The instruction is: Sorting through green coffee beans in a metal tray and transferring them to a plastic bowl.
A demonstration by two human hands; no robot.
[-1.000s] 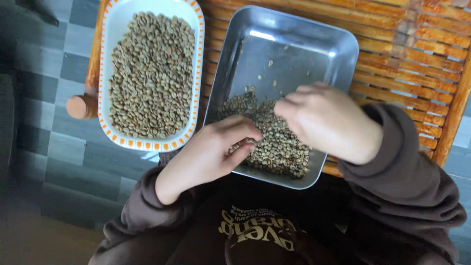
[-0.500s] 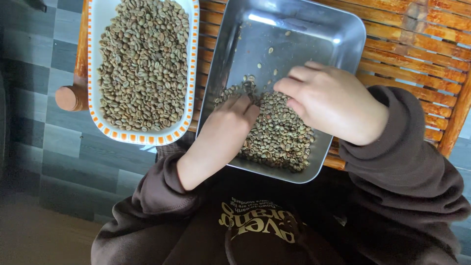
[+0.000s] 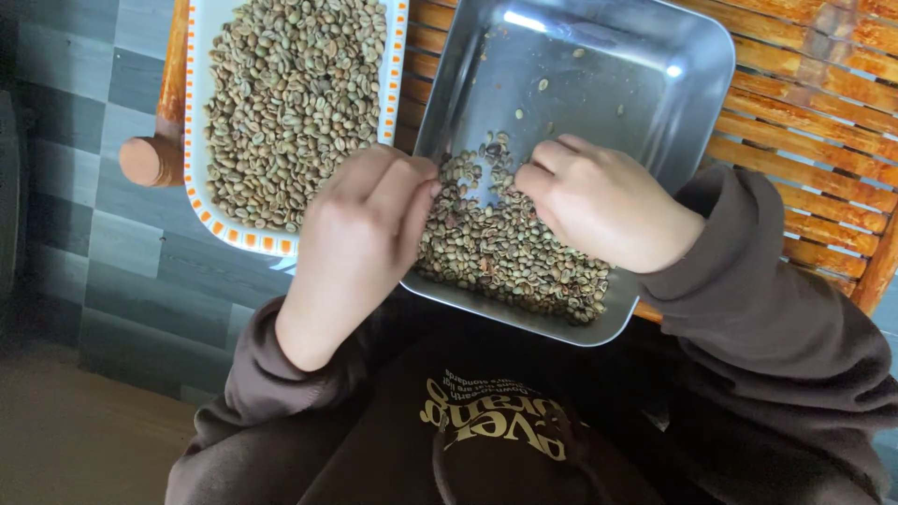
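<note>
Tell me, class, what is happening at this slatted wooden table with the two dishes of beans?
A person in a dark brown hooded top works with both bare hands over a metal tray of pale green beans. The right hand rests its fingers in the bean pile. The left hand is closed loosely over the tray's left edge, beside a white dish with an orange-patterned rim, heaped with similar beans. Both dishes sit on the wooden table.

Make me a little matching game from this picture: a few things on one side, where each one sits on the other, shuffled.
Things:
1. metal tray
2. white dish
3. left hand
4. right hand

Places:
A. over the gap between dish and tray
B. full of beans, at the left
C. beans heaped at its near end only
D. fingers on the bean heap

Pairs: 1-C, 2-B, 3-A, 4-D
</note>
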